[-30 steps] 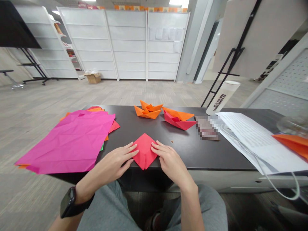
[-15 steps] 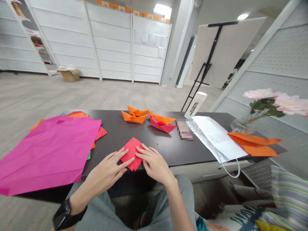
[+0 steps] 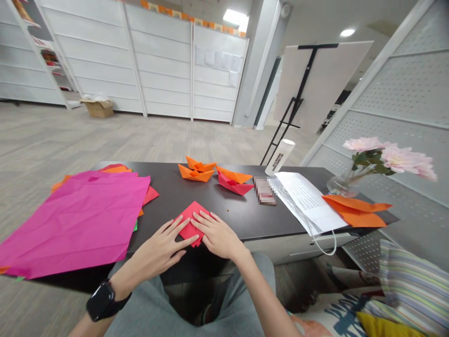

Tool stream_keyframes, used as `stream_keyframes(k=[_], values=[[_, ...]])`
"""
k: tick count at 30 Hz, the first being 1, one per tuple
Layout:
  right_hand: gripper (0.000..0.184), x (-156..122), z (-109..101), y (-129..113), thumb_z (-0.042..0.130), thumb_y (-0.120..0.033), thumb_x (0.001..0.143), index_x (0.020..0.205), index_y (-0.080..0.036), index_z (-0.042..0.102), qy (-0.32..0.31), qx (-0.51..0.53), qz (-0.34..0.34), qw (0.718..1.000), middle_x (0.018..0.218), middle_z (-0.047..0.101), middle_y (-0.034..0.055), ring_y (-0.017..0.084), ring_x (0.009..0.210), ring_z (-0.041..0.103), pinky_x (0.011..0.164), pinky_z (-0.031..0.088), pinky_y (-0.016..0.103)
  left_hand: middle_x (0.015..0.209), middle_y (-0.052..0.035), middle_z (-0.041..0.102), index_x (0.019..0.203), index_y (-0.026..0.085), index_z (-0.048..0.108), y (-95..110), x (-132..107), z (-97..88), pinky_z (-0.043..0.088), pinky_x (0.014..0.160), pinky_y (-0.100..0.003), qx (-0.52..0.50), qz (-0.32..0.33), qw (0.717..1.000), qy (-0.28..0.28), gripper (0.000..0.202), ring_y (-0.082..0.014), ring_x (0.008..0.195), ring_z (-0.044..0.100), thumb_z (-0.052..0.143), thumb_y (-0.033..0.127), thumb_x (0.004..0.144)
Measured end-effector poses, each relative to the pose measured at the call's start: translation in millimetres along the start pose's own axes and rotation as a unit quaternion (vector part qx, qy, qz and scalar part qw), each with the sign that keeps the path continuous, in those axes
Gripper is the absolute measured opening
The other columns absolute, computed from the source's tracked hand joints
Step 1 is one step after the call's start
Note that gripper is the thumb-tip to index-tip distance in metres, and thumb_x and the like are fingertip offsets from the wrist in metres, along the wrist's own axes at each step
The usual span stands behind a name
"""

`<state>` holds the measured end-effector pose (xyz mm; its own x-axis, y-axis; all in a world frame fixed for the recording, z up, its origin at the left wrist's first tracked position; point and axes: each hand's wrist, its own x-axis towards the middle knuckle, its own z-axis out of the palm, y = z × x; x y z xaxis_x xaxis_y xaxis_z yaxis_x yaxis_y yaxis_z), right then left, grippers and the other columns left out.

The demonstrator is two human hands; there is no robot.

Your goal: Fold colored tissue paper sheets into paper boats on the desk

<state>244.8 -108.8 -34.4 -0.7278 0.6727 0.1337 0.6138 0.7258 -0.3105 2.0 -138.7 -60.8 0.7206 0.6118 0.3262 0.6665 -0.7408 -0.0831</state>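
Note:
A folded red paper square (image 3: pixel 190 209) lies with one corner toward me at the table's front edge. My left hand (image 3: pixel 162 245) rests on its left side, fingers stretched out and spread. On its right side my right hand (image 3: pixel 219 238) lies flat, fingers extended across the upper layer. Parts of the folds are hidden under both hands. Beyond them sit orange paper boats (image 3: pixel 197 174), with a red paper boat (image 3: pixel 235 187) beside an orange one.
Large magenta paper sheets (image 3: pixel 80 220) cover the left of the dark table (image 3: pixel 168 196). To the right are a white cup (image 3: pixel 279 158), printed sheets (image 3: pixel 308 201) with a white cable, folded orange paper (image 3: pixel 354 210) and a flower vase (image 3: pixel 342 186).
My right hand has slid left and inward over the red paper, its fingers now near my left fingertips. The left hand still presses on the paper. The view has shifted slightly.

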Motion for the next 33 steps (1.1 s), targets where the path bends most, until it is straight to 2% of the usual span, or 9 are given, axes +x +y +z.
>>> stream_keyframes(k=[7, 13, 17, 20, 22, 24, 27, 30, 33], values=[[0.057, -3, -4, -2, 0.04, -0.018, 0.094, 0.151, -0.021, 0.033, 0.008, 0.007, 0.001, 1.0, 0.156, 0.037, 0.0048, 0.017, 0.147, 0.026, 0.122, 0.02, 0.043, 0.157, -0.0103, 0.034, 0.143, 0.035, 0.044, 2, 0, -3.5, 0.035, 0.111, -0.052, -0.03, -0.004, 0.999, -0.027, 0.061, -0.0316, 0.141, 0.037, 0.062, 0.02, 0.086], [0.052, -7, -1, 1, 0.042, -0.02, 0.095, 0.148, -0.018, 0.041, 0.02, 0.014, -0.004, 1.0, 0.155, 0.039, 0.0076, 0.019, 0.146, 0.03, 0.122, 0.022, 0.042, 0.16, -0.0119, 0.029, 0.144, 0.034, 0.042, 3, 1, -4.3, 0.033, 0.112, -0.053, -0.036, -0.012, 0.998, -0.052, 0.071, -0.0329, 0.145, 0.031, 0.066, 0.016, 0.08], [0.056, -8, 4, 2, 0.042, -0.019, 0.095, 0.15, -0.019, 0.036, 0.024, -0.003, 0.002, 1.0, 0.156, 0.037, 0.0075, 0.02, 0.146, 0.029, 0.121, 0.023, 0.043, 0.158, -0.0157, 0.032, 0.147, 0.024, 0.039, 4, -1, -6.7, 0.033, 0.114, -0.051, -0.039, -0.023, 0.998, -0.053, 0.074, -0.0324, 0.145, 0.03, 0.068, 0.021, 0.078], [0.056, -8, 5, 2, 0.043, -0.018, 0.094, 0.15, -0.02, 0.037, 0.028, -0.001, -0.002, 1.0, 0.156, 0.037, 0.0064, 0.02, 0.146, 0.029, 0.122, 0.024, 0.042, 0.158, -0.0194, 0.03, 0.145, 0.016, 0.042, 4, -2, -6.3, 0.038, 0.112, -0.05, -0.033, -0.072, 0.997, -0.014, 0.067, -0.0336, 0.145, 0.029, 0.066, 0.03, 0.083], [0.056, -8, 4, 3, 0.043, -0.017, 0.094, 0.149, -0.02, 0.038, 0.032, 0.007, -0.007, 0.999, 0.156, 0.037, 0.0064, 0.019, 0.146, 0.029, 0.122, 0.023, 0.041, 0.154, -0.0194, 0.039, 0.141, 0.015, 0.047, 2, -2, -3.7, 0.042, 0.11, -0.049, -0.027, -0.109, 0.994, 0.016, 0.055, -0.0317, 0.142, 0.038, 0.058, 0.032, 0.091], [0.055, -7, 4, 4, 0.044, -0.016, 0.093, 0.148, -0.018, 0.041, 0.037, 0.022, -0.011, 0.999, 0.155, 0.038, 0.0075, 0.02, 0.146, 0.03, 0.122, 0.023, 0.042, 0.146, -0.0172, 0.051, 0.137, 0.014, 0.052, -1, -1, -0.5, 0.046, 0.107, -0.045, -0.028, -0.126, 0.991, 0.034, 0.043, -0.0275, 0.135, 0.048, 0.049, 0.027, 0.096], [0.051, -8, 5, 7, 0.046, -0.014, 0.092, 0.143, -0.017, 0.047, 0.055, 0.067, 0.005, 0.996, 0.151, 0.045, 0.0092, 0.02, 0.142, 0.038, 0.118, 0.03, 0.042, 0.137, -0.0136, 0.06, 0.127, 0.015, 0.061, -6, 2, 1.1, 0.049, 0.105, -0.041, -0.046, -0.134, 0.989, 0.054, 0.035, -0.0247, 0.127, 0.056, 0.044, 0.019, 0.097], [0.043, -9, 7, 13, 0.048, -0.009, 0.09, 0.13, -0.02, 0.059, 0.088, 0.131, 0.033, 0.987, 0.14, 0.058, 0.0083, 0.019, 0.131, 0.052, 0.11, 0.042, 0.04, 0.123, -0.0113, 0.068, 0.115, 0.017, 0.068, -10, 6, -4.8, 0.053, 0.098, -0.04, -0.073, -0.146, 0.985, 0.062, 0.029, -0.0244, 0.113, 0.064, 0.05, 0.021, 0.093], [0.033, -9, 8, 16, 0.051, -0.008, 0.089, 0.114, -0.022, 0.068, 0.136, 0.183, 0.046, 0.973, 0.125, 0.067, 0.0071, 0.019, 0.12, 0.06, 0.104, 0.046, 0.038, 0.113, -0.0108, 0.071, 0.11, 0.017, 0.07, -14, 10, -15.2, 0.056, 0.092, -0.039, -0.101, -0.144, 0.983, 0.049, 0.027, -0.0249, 0.103, 0.067, 0.061, 0.028, 0.087]])
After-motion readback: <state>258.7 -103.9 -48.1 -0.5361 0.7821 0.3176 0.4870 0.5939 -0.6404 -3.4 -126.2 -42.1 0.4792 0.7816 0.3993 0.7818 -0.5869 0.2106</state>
